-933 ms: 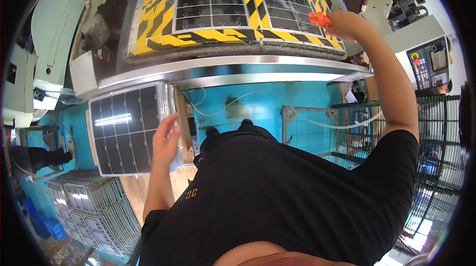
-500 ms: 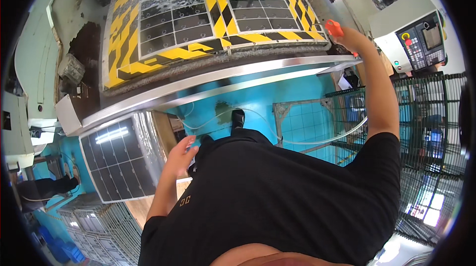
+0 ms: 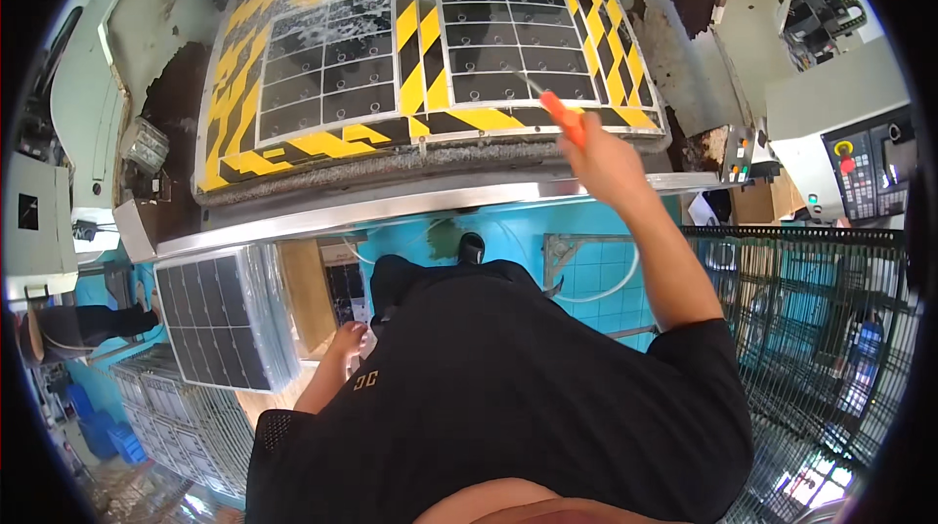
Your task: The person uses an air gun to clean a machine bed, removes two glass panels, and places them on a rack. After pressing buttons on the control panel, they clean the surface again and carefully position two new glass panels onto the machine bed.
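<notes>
My right hand [image 3: 608, 165] grips an orange air blow gun [image 3: 564, 118] and holds it out over the front edge of the machine bed. Its thin metal nozzle points up and left, over the right-hand dark panel [image 3: 479, 36]. That panel is divided into rectangles by white lines; a similar left-hand panel [image 3: 322, 84] lies beside it, with white wet streaks toward its far end. Yellow and black striped tape frames both. My left hand [image 3: 347, 336] hangs low by my side, near an open carton. Its fingers look loosely bent, with nothing visible in them.
A metal rail [image 3: 410, 200] crosses in front of the bed. At left stands a wrapped stack of dark gridded panels [image 3: 210, 319]. Wire racks [image 3: 801, 329] fill the right, below a control panel [image 3: 865, 167]. A pale hose [image 3: 616, 288] loops over the turquoise floor.
My right hand has swung left with the blow gun, from beside the bed's right corner to over its front edge. My left hand has dropped lower and its fingers have drawn in.
</notes>
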`<act>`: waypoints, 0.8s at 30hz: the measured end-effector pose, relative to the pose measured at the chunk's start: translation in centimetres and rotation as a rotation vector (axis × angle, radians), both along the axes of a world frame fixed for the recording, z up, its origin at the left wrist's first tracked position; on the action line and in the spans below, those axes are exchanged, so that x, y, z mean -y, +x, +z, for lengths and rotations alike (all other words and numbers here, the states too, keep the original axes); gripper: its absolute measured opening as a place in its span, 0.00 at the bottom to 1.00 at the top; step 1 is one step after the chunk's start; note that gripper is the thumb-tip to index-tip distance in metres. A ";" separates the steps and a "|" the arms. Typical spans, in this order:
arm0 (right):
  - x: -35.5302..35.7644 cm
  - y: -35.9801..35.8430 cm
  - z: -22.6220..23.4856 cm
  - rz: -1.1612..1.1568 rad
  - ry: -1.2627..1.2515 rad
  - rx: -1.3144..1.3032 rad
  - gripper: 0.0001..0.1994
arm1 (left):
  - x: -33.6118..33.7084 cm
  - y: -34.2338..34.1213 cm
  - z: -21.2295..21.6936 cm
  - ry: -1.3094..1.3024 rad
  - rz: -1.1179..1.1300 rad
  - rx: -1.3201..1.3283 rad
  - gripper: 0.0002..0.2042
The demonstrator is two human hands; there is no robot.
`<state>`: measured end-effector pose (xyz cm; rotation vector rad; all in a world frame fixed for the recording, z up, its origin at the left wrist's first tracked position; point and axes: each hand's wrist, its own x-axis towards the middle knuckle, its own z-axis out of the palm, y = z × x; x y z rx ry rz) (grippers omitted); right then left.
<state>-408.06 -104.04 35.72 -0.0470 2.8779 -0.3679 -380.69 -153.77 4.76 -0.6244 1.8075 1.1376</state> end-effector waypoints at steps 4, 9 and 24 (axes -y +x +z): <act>-5.4 -7.4 -3.1 -0.378 -0.135 -0.155 0.22 | -2.4 -1.6 3.1 -0.022 -0.095 -0.008 0.09; -2.0 -11.8 -5.2 -0.318 -0.160 -0.171 0.21 | -0.6 -2.2 -0.6 -0.011 0.136 -0.051 0.11; -4.9 -1.3 -4.7 -0.312 0.061 -0.153 0.17 | 2.0 -8.2 0.0 0.051 -0.015 0.117 0.08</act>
